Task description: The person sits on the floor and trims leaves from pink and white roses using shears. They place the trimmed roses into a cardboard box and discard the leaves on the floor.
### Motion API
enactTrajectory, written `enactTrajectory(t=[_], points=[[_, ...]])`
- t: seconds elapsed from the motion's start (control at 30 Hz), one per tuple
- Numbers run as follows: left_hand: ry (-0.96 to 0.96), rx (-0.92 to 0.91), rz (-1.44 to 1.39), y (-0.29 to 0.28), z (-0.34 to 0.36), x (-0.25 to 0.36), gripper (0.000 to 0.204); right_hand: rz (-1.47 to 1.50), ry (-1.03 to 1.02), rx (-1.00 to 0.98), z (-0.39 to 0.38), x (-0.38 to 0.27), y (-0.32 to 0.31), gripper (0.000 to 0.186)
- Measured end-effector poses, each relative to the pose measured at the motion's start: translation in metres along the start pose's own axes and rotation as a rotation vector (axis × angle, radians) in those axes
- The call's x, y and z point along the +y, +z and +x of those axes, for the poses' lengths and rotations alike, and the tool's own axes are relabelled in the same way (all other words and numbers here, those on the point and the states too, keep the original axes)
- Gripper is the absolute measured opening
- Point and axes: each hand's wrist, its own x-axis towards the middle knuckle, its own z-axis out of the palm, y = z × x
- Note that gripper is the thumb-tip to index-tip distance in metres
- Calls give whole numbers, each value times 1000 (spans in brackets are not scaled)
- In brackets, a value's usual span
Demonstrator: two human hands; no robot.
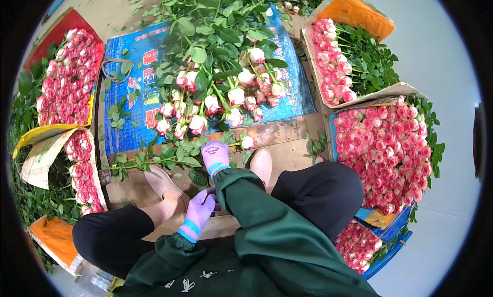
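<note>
My right hand [215,156], in a lilac glove with a blue cuff band, is closed over the stem of a single rose [247,142]. Its white-pink head points right and leafy stem shows left of the glove; the fingertips are hidden beneath the hand. Closer to my body, my left hand [199,211], gloved alike, has its fingers curled above my lap. What they hold, if anything, is hidden. Just beyond lies a pile of cut white-pink roses [236,96], heads toward me, on a blue printed sheet [123,135].
Packed pink rose bundles in wrappers stand on the left [69,86] and right [385,156]. A wooden board edge [272,133] runs before my pink shoes [261,166]. A strap loop [117,71] lies on the sheet, with loose leaves [118,115] scattered about.
</note>
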Motion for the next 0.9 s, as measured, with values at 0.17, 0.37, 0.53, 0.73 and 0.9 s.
enactTrajectory(t=[0.17,0.37,0.53,0.73,0.9], points=[[28,-41,-22,-1,-2,2,32,235,30,23,4,19,8,18],[4,-103,27,14,1,6,33,742,78,261,-3,27,-92,20],[29,-135,74,8,12,-15,38,1557,-101,620,-78,106,-312,27],[43,-121,10,-6,8,-14,39,1398,53,1030,-214,232,-425,19],[-22,-46,72,3,11,-15,33,1135,397,1361,-294,364,-439,17]])
